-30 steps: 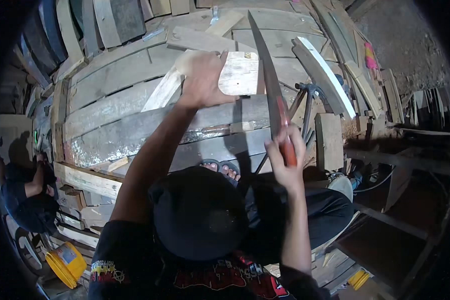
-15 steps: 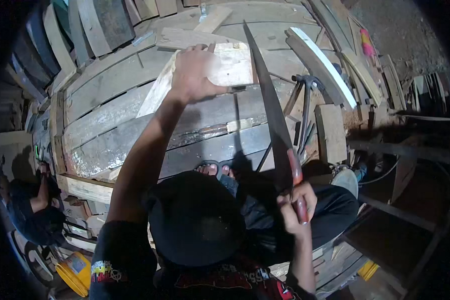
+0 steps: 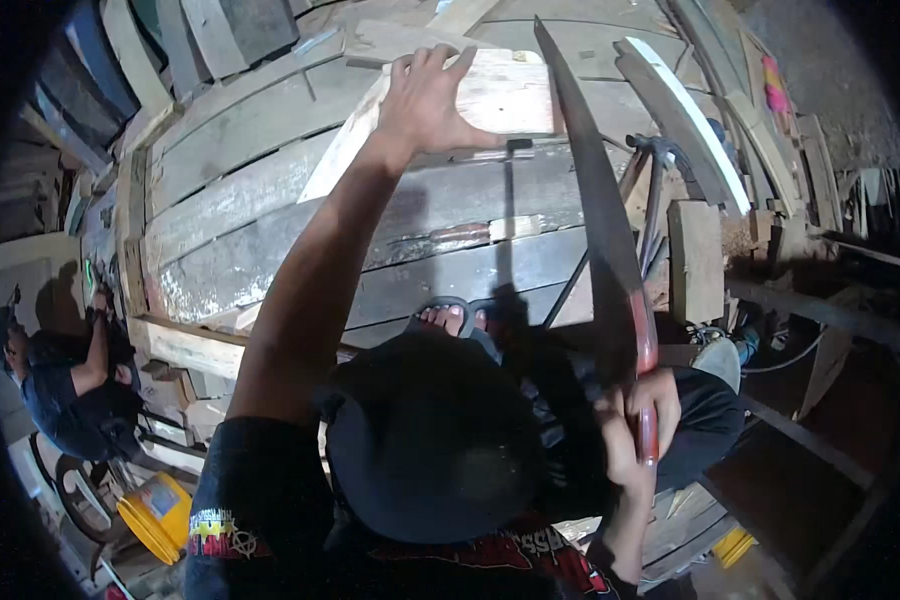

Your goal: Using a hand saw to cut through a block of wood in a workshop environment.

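My left hand lies spread across a pale wooden board, fingers over its far edge and thumb along its near edge, gripping it against the planks. In my right hand is the red-brown handle of a handsaw, fingers wrapped round it. The long dark blade points away from me and passes right beside the board's right end. Whether its teeth touch the wood cannot be told from here.
A hammer and a wood block sit right of the saw, near a white-edged plank. A chisel-like tool with a wooden handle lies on the planks before my feet. Another person works at far left, above a yellow bucket.
The whole view has shifted, so everything sits farther right. Relative to the board, the saw has drawn slightly back toward me. My left hand keeps its place on the board.
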A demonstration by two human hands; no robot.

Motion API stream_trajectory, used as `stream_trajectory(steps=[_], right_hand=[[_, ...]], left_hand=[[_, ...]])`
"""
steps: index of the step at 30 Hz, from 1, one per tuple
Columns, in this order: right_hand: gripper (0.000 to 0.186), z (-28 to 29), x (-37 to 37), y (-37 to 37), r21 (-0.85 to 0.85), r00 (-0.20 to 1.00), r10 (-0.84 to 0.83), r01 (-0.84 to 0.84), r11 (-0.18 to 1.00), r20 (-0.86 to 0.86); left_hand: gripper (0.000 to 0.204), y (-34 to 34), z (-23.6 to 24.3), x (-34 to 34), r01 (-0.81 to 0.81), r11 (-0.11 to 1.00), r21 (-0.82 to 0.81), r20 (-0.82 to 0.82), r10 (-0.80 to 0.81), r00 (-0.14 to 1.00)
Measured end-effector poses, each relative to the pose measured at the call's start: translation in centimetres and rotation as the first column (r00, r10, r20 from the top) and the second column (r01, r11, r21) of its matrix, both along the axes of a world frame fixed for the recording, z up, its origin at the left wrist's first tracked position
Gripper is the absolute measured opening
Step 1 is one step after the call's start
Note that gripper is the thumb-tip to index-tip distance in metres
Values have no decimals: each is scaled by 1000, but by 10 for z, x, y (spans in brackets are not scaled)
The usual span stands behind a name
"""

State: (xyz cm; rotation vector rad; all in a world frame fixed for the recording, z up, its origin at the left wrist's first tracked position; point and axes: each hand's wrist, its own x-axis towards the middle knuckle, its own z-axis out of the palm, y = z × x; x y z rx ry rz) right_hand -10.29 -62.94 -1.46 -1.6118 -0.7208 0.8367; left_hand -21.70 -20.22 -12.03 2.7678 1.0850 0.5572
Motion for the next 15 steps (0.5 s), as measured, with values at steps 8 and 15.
stream_trajectory(steps=[8,15], right_hand=[[35,-37,84,192,-40,987,144,-141,989,78],[25,-22,13,30,-168,992,-5,26,985,127]], left_hand=[[128,-36,-8,1,55,998,24,68,-57,996],[137,-24,20,-15,23,982,-187,54,-13,998]])
